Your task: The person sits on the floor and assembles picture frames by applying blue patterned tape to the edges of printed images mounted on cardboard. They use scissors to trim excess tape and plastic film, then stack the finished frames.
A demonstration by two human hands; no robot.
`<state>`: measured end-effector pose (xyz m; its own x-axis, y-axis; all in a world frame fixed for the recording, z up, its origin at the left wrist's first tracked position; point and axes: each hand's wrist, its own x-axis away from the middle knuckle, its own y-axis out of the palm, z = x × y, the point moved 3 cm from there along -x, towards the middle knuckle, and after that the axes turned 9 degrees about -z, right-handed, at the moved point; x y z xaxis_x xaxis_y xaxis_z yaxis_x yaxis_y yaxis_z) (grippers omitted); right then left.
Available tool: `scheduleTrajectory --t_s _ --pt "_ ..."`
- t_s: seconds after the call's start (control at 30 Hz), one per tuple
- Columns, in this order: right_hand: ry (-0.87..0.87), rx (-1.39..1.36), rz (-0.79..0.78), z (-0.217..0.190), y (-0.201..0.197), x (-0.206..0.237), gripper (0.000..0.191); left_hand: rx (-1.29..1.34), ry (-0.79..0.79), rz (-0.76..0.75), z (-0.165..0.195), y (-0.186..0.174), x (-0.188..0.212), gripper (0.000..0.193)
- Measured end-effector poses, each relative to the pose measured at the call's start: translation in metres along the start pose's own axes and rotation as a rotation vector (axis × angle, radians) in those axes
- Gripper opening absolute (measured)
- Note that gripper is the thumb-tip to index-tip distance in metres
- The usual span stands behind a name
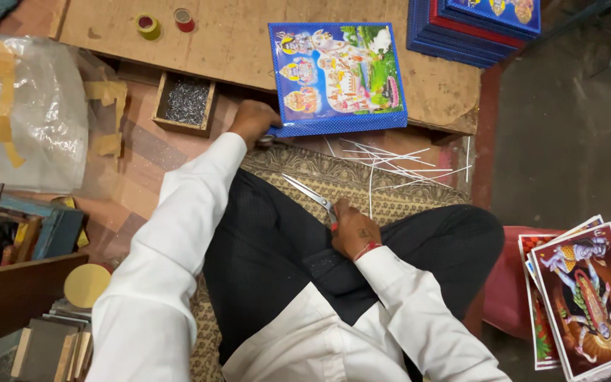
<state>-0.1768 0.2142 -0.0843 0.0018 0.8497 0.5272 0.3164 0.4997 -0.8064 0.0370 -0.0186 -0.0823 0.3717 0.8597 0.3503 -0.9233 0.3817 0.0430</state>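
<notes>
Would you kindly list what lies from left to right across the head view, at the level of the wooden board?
Plastic bag → nail tray → left hand → blue picture → blue stack.

I see warm indoor light, even from above, soft shadows, mild glare on plastic bag (26, 113), slight wide-angle bend at edges, pic mostly sharp.

The left hand (252, 122) grips the lower left corner of a blue-framed picture (337, 76) lying on the wooden board (235, 42). The right hand (353, 230) holds scissors (310, 192) over the lap, blades parted
</notes>
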Motion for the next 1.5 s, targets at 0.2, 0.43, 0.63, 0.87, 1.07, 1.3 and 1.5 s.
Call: scheduleTrajectory --t_s 0.2,0.43,0.63,0.87,1.07,1.3,1.5 --pt "-0.121 -0.068 -0.069 0.024 0.003 -0.017 0.053 0.181 -0.224 -0.051 0.0 0.012 0.012 0.009" --pt "-0.22 -0.715 -0.215 0.015 0.002 -0.022 0.052 0.072 -0.269 -0.027 -0.003 0.007 0.007 0.013" --pt "-0.287 -1.473 -0.4 -0.037 0.006 0.007 0.038 0.117 -0.373 -0.02 -0.01 -0.002 0.006 0.019" --pt "-0.203 -1.528 -0.369 -0.056 0.008 0.003 0.053 0.136 -0.357 -0.032 -0.014 -0.006 0.006 0.021" --pt "-0.23 -1.462 -0.364 -0.06 0.0 -0.027 0.057 0.106 -0.359 -0.04 -0.012 -0.007 0.006 0.019" --pt "-0.302 -1.449 -0.303 -0.069 -0.005 -0.045 0.055 0.102 -0.361 -0.043 -0.01 -0.006 0.005 0.018" --pt "-0.293 -1.447 -0.261 -0.069 0.001 -0.046 0.054 0.097 -0.386 -0.026 -0.007 -0.005 0.007 0.017"
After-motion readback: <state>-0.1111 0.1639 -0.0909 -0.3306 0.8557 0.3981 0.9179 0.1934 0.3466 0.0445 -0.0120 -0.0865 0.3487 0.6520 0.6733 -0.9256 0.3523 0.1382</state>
